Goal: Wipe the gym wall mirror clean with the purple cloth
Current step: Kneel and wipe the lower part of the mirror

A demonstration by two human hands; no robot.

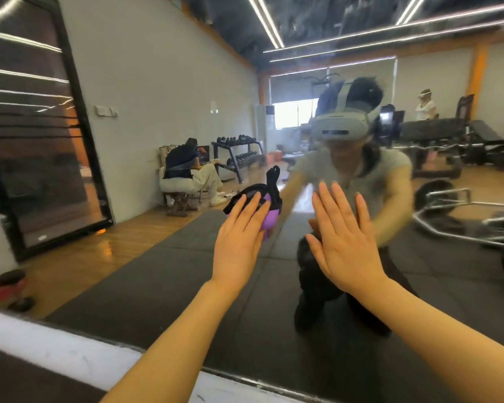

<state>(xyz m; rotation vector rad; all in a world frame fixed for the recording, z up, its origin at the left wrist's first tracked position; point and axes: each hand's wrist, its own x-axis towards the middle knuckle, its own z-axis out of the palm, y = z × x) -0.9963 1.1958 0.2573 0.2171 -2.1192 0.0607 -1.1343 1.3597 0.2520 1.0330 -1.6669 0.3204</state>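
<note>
The wall mirror (163, 82) fills most of the head view and reflects the gym room and a kneeling person. My left hand (239, 239) lies flat with straight fingers on the purple cloth (269, 221), pressing it against the glass near the middle. The cloth has a black edge and strap (274, 181) sticking out above my fingers. My right hand (345, 242) is spread flat on the bare mirror just right of the cloth, fingers straight and pointing up.
The mirror's bottom edge meets a white ledge (56, 344) at lower left. Reflected in the glass are a black floor mat, a barbell frame at right, a dumbbell rack, a seated person, and a dark framed panel at left.
</note>
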